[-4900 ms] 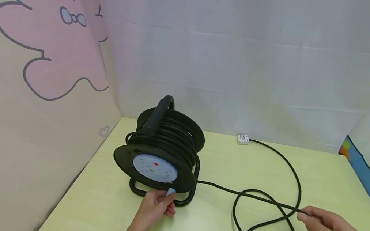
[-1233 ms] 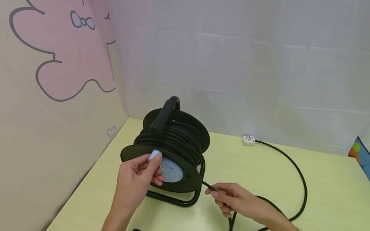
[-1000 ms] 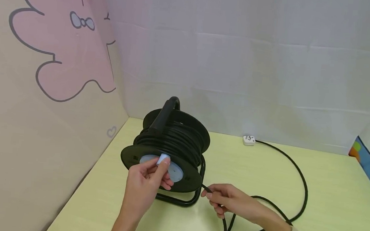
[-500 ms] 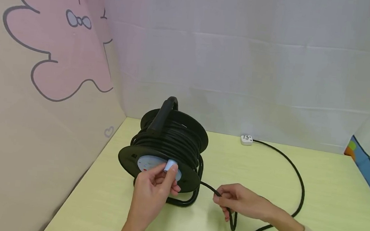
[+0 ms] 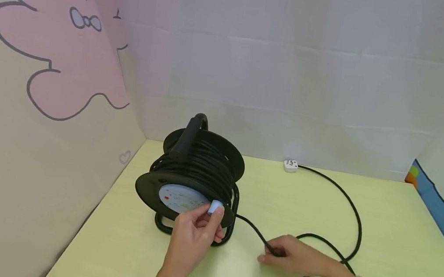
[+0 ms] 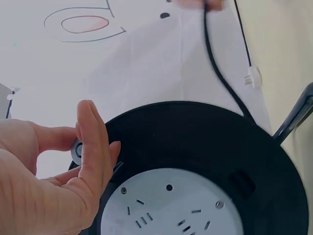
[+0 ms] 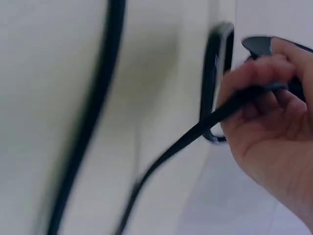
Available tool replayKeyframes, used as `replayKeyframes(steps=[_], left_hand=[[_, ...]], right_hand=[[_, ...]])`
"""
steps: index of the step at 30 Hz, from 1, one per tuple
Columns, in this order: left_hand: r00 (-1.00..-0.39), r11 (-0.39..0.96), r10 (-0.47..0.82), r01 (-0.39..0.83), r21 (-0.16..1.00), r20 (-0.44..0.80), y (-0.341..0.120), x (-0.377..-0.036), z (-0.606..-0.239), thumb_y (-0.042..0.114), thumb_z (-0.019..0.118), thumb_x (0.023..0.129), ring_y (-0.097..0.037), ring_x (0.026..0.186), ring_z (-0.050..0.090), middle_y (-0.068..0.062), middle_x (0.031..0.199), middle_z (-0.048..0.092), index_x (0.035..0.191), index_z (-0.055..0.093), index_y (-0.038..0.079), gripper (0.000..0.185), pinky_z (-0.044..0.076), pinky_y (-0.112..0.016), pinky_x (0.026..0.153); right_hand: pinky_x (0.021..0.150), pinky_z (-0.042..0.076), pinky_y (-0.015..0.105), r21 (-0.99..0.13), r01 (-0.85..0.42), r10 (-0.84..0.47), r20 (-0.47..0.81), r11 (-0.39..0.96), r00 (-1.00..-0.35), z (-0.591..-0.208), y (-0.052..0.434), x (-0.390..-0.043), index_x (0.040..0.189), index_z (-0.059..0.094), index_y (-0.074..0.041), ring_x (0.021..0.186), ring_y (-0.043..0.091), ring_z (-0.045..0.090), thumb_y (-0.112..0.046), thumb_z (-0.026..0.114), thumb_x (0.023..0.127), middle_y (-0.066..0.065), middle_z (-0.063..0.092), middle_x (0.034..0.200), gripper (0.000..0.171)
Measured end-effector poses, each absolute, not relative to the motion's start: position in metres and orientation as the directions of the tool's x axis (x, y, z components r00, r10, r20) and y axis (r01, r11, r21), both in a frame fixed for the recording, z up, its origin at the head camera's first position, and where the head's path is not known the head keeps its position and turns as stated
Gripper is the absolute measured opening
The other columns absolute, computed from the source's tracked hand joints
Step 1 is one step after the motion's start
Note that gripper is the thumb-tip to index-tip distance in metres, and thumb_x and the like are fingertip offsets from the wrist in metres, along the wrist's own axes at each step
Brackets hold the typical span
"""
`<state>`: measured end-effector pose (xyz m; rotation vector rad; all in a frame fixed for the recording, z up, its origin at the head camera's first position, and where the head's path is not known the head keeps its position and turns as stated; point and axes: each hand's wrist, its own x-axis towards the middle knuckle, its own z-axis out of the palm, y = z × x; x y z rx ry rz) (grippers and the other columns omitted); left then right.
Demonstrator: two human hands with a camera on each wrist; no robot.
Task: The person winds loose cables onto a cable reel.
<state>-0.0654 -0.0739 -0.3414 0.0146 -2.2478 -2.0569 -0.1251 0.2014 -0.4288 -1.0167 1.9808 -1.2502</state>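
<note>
A black cable reel [image 5: 200, 165] stands on the table at centre left, its drum wound with cable and a pale blue socket panel [image 5: 181, 198] on its front disc. My left hand [image 5: 190, 245] pinches the light blue crank knob [image 5: 215, 206] between thumb and fingers, at the disc's right side. In the left wrist view the knob [image 6: 77, 152] shows partly behind the fingers. To the right of the reel, my right hand [image 5: 300, 256] holds the black cable [image 5: 253, 226] that leads off the drum. In the right wrist view the cable [image 7: 186, 139] runs across the curled fingers.
A white plug [image 5: 290, 165] lies near the table's back edge, its cable [image 5: 354, 211] curving forward and looping under my right forearm. The reel's tubular frame [image 5: 163, 225] rests on the tabletop [image 5: 106, 242]. Walls with cartoon prints stand left and right, a pale sheet behind.
The crank knob, in my left hand, has gone round over the top of the disc to its right side. My right hand has come nearer the reel, then lower and slightly back right.
</note>
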Motion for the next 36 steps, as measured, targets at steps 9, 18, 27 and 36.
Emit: replayKeyframes(steps=[9,18,27,36], left_hand=[[-0.997,0.115,-0.050,0.049,0.992,0.055,-0.069,-0.067,-0.349,0.020,0.068,0.101,-0.024,0.061,0.071,-0.014,0.071,0.067,0.102,0.072,-0.007,0.028,0.063,-0.032,0.059],[-0.996,0.127,-0.036,0.077,0.989,0.082,-0.065,-0.065,-0.356,0.020,0.069,0.101,-0.019,0.058,0.069,-0.005,0.068,0.066,0.094,0.072,-0.003,0.024,0.062,-0.031,0.057],[-0.999,0.130,-0.002,0.045,0.990,0.046,-0.065,-0.066,-0.370,0.018,0.069,0.101,-0.018,0.059,0.069,-0.005,0.068,0.067,0.097,0.071,-0.004,0.023,0.062,-0.028,0.058],[-0.999,0.179,0.049,0.003,0.984,-0.006,-0.068,-0.068,-0.392,0.017,0.067,0.101,-0.015,0.055,0.068,-0.005,0.065,0.068,0.094,0.071,-0.004,0.023,0.060,-0.025,0.056]], right_hand=[[0.047,0.031,0.022,-0.799,-0.413,-0.671,0.017,0.436,-0.741,-0.396,0.254,-0.138,0.072,0.045,-0.015,0.054,-0.003,0.027,-0.020,0.061,0.105,-0.016,0.030,0.063,0.037],[0.046,0.031,0.022,-0.750,-0.397,-0.640,-0.045,0.529,-0.767,-0.381,0.293,-0.132,0.076,0.048,-0.015,0.054,-0.003,0.030,-0.018,0.060,0.106,-0.017,0.033,0.064,0.032],[0.046,0.026,0.024,-0.549,-0.338,-0.424,-0.034,0.765,-0.905,-0.354,0.343,-0.110,0.073,0.045,-0.017,0.054,-0.001,0.028,-0.022,0.063,0.104,-0.014,0.029,0.061,0.037],[0.049,0.021,0.026,-0.423,-0.178,-0.169,0.059,0.889,-0.984,-0.358,0.379,-0.089,0.067,0.049,-0.018,0.051,0.004,0.028,-0.024,0.072,0.098,-0.008,0.029,0.058,0.040]])
